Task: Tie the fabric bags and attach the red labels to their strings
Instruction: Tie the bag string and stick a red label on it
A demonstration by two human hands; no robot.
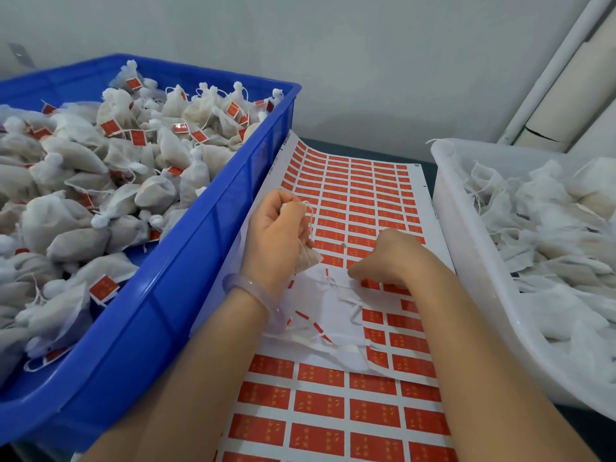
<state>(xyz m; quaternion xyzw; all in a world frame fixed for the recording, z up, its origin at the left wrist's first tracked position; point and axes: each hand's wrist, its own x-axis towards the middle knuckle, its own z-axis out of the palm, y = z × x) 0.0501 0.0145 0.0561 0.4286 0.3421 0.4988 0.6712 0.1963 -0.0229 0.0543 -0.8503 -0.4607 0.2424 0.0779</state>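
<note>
Bag (306,258) gripped in left hand (278,235) above label sheet (360,201), string (310,211) looped over fist. Right hand (388,258) rested on bare patch of label sheet — fingertips hidden, grip not discernible. Hands apart.

Pretty even, soft light, hardly any shadows; wide-angle bends the blue crate (213,248) at 9 o'clock, everything slightly soft.

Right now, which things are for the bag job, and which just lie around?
Job: small white fabric bag in the left hand; sheet of red labels under the right hand; blue plastic crate of labelled bags; white plastic tub of unlabelled bags.
Just there: pale bracelet; white wall pipe.
</note>
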